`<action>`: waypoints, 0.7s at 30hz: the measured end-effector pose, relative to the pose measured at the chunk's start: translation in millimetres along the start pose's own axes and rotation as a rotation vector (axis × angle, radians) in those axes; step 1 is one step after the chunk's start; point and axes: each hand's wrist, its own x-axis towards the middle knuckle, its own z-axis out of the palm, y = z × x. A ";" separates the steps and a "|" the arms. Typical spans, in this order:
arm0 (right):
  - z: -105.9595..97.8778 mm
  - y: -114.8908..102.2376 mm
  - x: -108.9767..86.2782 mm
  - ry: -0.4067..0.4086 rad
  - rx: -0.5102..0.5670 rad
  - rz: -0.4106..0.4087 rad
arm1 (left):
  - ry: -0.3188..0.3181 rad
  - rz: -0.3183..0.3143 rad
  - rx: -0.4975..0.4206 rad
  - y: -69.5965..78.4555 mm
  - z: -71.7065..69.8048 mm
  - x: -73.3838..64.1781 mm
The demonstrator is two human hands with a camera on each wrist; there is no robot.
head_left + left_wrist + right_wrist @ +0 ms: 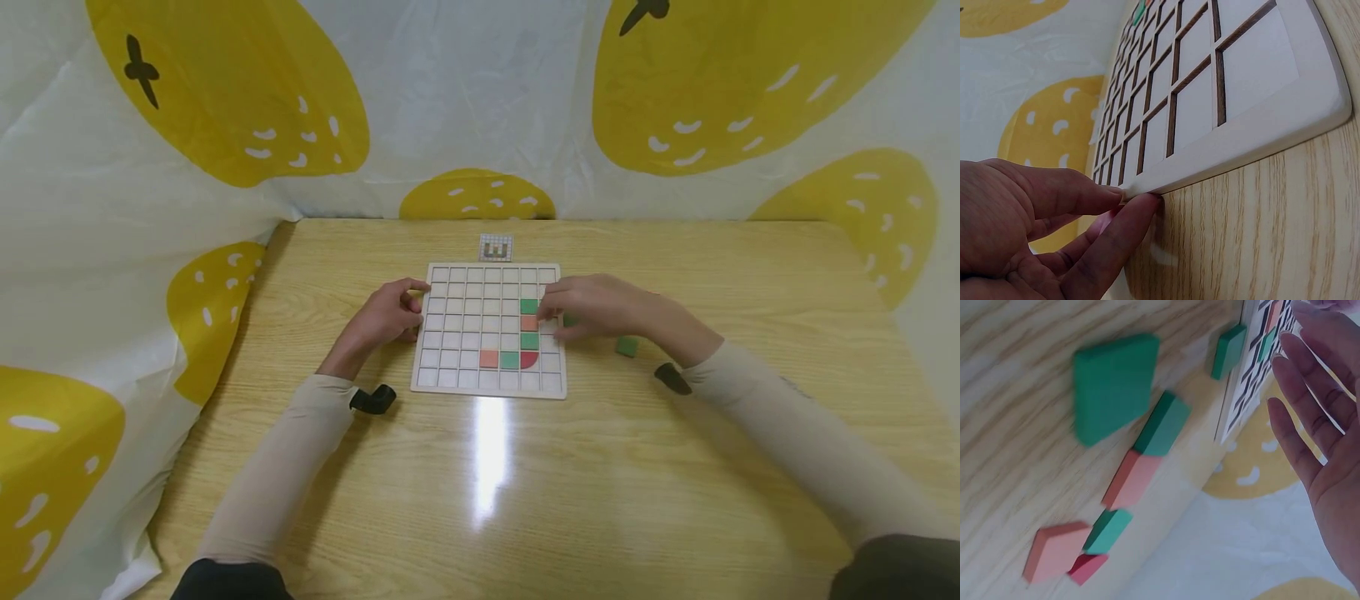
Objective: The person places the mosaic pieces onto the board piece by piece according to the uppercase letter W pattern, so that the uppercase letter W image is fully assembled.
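A white square grid board (450, 382) lies on the table. Green tiles (528, 341), coral tiles (489, 358) and a red curved tile (529, 360) sit in its cells, forming an L at the right side. The left hand (386, 315) touches the board's left edge with its thumb and a finger, the fingertips slightly apart along the rim in the left wrist view. Over the board's right side hovers the right hand (596, 304), its fingers near the upper coral tile (528, 322). In the right wrist view its fingers are spread and relaxed; no tile shows in them.
A small pattern card (496, 247) lies behind the board. Loose tiles lie right of it: a large-looking green tile (1116, 387), another green tile (1230, 352), a coral tile (1055, 550) and a red tile (1088, 567) among them. A patterned curtain (480, 100) hangs behind the table.
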 end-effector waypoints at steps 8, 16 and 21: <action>-0.5 11.3 -16.4 0.002 0.006 0.058 | -0.003 0.007 0.004 0.2 0.0 -0.5; -1.0 13.9 -26.5 -0.009 0.002 0.141 | -0.002 0.004 0.002 1.5 0.3 -1.5; 0.8 14.0 -27.6 -0.020 -0.017 0.180 | -0.002 0.006 0.014 1.7 0.4 -1.5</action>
